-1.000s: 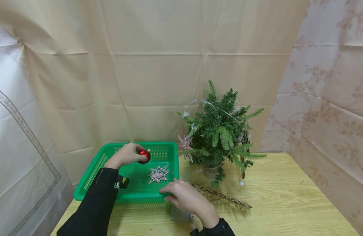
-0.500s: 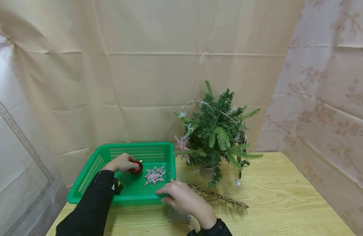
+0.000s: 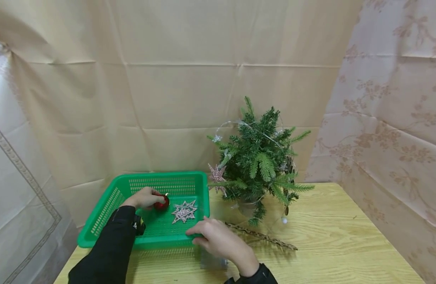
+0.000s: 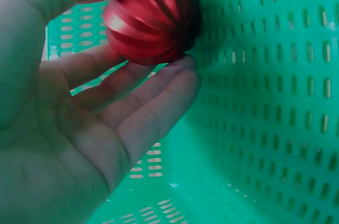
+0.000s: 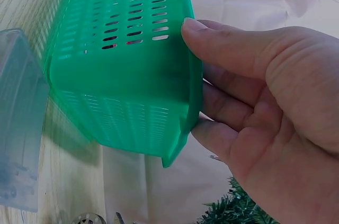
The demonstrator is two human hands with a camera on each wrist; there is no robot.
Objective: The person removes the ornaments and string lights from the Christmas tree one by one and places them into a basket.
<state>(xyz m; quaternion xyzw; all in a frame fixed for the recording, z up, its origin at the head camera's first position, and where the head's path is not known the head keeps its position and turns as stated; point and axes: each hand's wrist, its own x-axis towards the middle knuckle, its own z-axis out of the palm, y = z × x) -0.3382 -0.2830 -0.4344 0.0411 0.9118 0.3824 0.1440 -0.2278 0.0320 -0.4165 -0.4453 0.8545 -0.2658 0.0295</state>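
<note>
My left hand (image 3: 143, 198) holds a red Christmas bauble (image 3: 162, 203) low inside a green plastic basket (image 3: 161, 243). In the left wrist view the ribbed bauble (image 4: 151, 20) sits between thumb and fingers, close to the basket's slotted surface. Right of it, glittery silver-pink star ornaments (image 3: 184, 212) lie on the basket floor. My right hand (image 3: 218, 238) grips the basket's near right corner. In the right wrist view its thumb is on one side of the rim (image 5: 195, 75) and its fingers on the other.
A small decorated Christmas tree (image 3: 262, 165) stands right of the basket, a pink star (image 3: 217, 178) hanging on its left side. A brown twig-like strand (image 3: 264, 236) lies before it on the wooden table (image 3: 345, 236). A clear plastic box (image 5: 21, 123) stands near my right hand.
My left hand has lowered the red bauble leftward into the basket, towards its floor. The right hand keeps its place at the basket's corner, while the head view shifts slightly.
</note>
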